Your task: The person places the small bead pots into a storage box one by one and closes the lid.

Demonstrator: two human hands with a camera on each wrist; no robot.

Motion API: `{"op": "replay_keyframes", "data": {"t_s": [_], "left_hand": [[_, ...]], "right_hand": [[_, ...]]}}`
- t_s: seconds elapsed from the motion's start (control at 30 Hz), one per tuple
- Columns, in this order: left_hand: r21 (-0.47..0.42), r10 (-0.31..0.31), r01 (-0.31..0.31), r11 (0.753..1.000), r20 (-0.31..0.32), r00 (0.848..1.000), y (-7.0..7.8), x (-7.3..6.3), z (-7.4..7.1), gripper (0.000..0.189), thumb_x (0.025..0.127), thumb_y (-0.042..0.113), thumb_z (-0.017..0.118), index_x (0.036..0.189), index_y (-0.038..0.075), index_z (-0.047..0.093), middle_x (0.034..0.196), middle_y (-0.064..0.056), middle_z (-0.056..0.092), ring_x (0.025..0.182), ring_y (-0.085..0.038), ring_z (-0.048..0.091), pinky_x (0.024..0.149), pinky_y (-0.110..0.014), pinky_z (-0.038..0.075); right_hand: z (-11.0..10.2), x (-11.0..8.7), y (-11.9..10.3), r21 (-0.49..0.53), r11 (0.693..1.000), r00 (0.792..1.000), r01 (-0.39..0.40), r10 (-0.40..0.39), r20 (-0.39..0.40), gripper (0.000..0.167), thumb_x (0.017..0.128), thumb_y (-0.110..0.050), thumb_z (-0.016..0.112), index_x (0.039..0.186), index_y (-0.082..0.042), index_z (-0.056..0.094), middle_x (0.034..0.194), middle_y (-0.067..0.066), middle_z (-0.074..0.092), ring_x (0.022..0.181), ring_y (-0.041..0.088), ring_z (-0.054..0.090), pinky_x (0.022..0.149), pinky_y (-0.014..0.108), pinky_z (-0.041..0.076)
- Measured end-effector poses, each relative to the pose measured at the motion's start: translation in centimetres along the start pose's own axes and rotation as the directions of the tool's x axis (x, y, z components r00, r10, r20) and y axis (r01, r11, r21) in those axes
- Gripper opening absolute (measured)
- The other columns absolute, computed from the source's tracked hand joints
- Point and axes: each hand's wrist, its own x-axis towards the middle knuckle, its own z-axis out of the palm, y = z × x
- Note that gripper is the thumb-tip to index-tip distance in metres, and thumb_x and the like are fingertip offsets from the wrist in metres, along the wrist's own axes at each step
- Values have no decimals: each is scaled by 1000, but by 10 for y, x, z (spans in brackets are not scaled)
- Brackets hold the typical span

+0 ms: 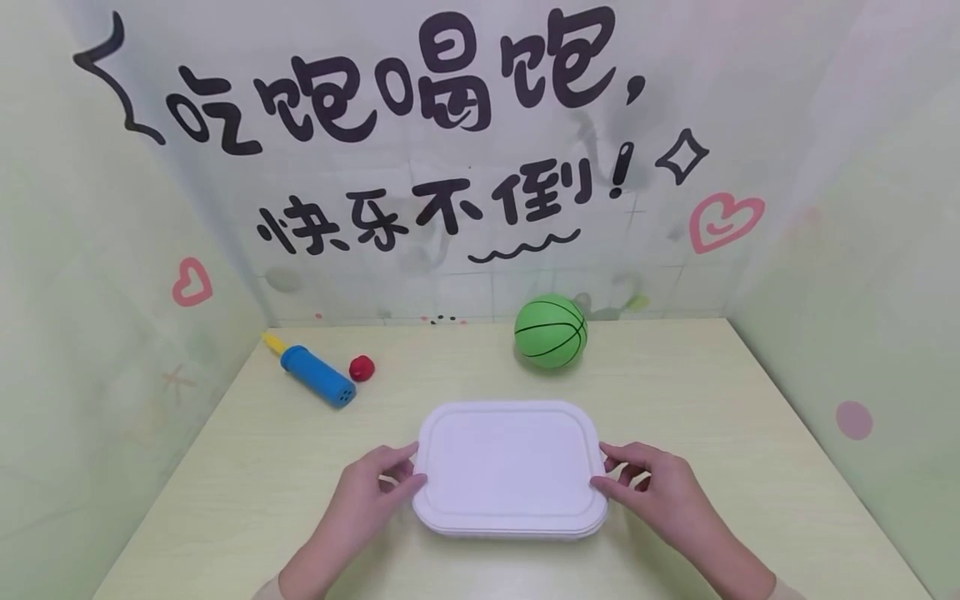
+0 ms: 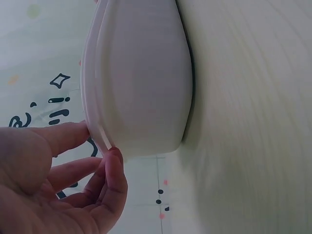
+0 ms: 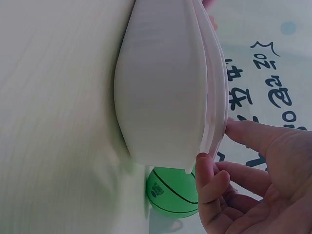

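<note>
A white plastic storage box (image 2: 146, 83) with rounded corners stands on the table, its white lid (image 1: 510, 467) on top. My left hand (image 1: 375, 483) pinches the lid's rim at the left end, thumb on top and fingertips under the edge. At the right end my right hand (image 1: 652, 483) pinches the rim the same way. In the right wrist view the lid's edge (image 3: 214, 73) looks slightly raised off the box's wall (image 3: 161, 87) on that side. The box's inside is hidden.
A green ball (image 1: 551, 331) with black lines sits behind the box. At the back left lie a blue hand pump (image 1: 318, 375) with a yellow nozzle and a small red object (image 1: 362, 368). Printed curtains (image 1: 480, 208) enclose the table at the back and sides.
</note>
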Motion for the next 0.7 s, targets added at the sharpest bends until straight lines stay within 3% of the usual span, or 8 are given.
{"op": "replay_keyframes", "data": {"t_s": [0.5,0.7], "left_hand": [[-3,13,-13,1000,53,999,1,-1,1,55,85,24,86,135,12,69,95,5,67,87,-8,64,78,-20,59],[-13,40,-39,999,150,988,-4,4,-7,71,84,31,87,148,17,58,101,4,67,90,-10,64,77,-17,57]], "right_hand": [[0,-1,2,18,996,994,-91,89,66,46,81,-25,89,123,-9,75,95,-6,71,76,0,63,65,22,55],[-2,3,9,31,998,991,-49,45,127,60,84,-23,87,137,-6,65,96,-5,71,77,1,63,65,20,53]]}}
